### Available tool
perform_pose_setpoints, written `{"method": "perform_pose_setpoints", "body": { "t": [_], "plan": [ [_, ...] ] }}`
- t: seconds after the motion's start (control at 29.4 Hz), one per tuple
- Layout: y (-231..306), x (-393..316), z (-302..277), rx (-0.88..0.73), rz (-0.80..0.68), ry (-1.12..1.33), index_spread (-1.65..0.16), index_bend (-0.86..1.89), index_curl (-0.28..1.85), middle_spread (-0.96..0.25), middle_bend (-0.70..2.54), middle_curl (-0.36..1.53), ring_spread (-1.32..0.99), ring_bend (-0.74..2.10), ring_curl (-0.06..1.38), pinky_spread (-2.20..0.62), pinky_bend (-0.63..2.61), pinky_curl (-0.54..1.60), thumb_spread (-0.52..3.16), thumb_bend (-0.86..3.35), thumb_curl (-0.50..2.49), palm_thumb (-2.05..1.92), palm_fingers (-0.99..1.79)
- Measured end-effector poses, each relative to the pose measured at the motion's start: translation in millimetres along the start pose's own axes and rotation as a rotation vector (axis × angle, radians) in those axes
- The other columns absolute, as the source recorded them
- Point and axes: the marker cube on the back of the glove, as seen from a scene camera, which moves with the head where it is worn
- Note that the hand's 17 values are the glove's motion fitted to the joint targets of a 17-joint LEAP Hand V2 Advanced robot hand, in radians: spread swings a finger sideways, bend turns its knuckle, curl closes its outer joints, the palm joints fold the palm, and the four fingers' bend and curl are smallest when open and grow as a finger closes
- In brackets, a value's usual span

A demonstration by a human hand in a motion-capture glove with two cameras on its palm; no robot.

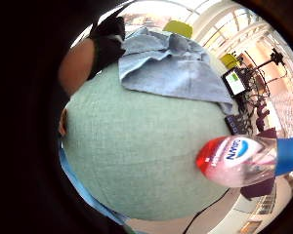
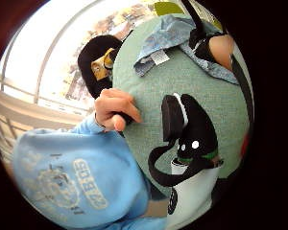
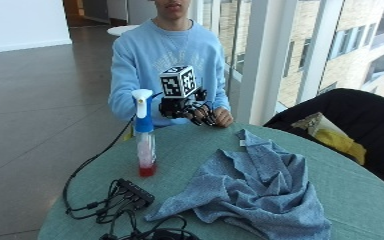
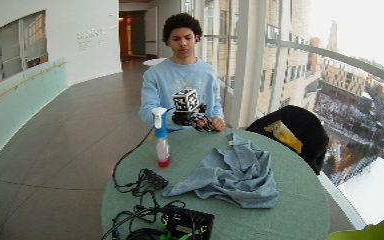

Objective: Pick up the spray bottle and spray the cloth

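Raised above the person's edge of the round green surface [image 3: 352, 200], the black-gloved right grip [image 3: 191, 111] hangs loosely curled and empty, with the upright clear blue-topped spray bottle [image 3: 144, 134] just beside it and the crumpled blue cloth [image 3: 258, 185] lying mid-surface.

Daylight pours in through the tall windows [image 4: 292, 60] beside the round table [image 3: 352, 190], leaving the scene bright and evenly lit with only faint shadows under the cloth [image 3: 258, 190]. Sky beyond the glass is washed out to white glare. Both palm views bulge strongly toward their dark rims, and the spray bottle [image 1: 237, 160] close to the lens is blurred.
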Motion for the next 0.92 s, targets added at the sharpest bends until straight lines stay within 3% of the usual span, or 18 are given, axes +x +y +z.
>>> {"method": "perform_pose_setpoints", "body": {
  "t": [0.54, 0.82, 0.92],
  "plan": [
    [77.4, 32.0, -14.3, 0.048, 0.171, -0.071, -0.34, 0.18, 0.35, -0.09, 0.22, 0.33, -0.06, 0.28, 0.29, 0.2, 0.17, 0.21, 1.22, 0.17, 0.26, 0.54, 0.73],
    [137.0, 55.0, -49.7, 0.242, 0.47, -0.299, -0.36, 0.16, 0.35, -0.08, 0.19, 0.34, -0.05, 0.25, 0.3, 0.2, 0.19, 0.24, 1.22, 0.12, 0.27, 0.54, 0.7],
    [152.9, 65.6, -55.3, 0.263, 0.415, -0.408, -0.36, 0.16, 0.34, -0.07, 0.19, 0.35, -0.04, 0.24, 0.3, 0.2, 0.19, 0.25, 1.22, 0.11, 0.27, 0.55, 0.69]
  ]
}}
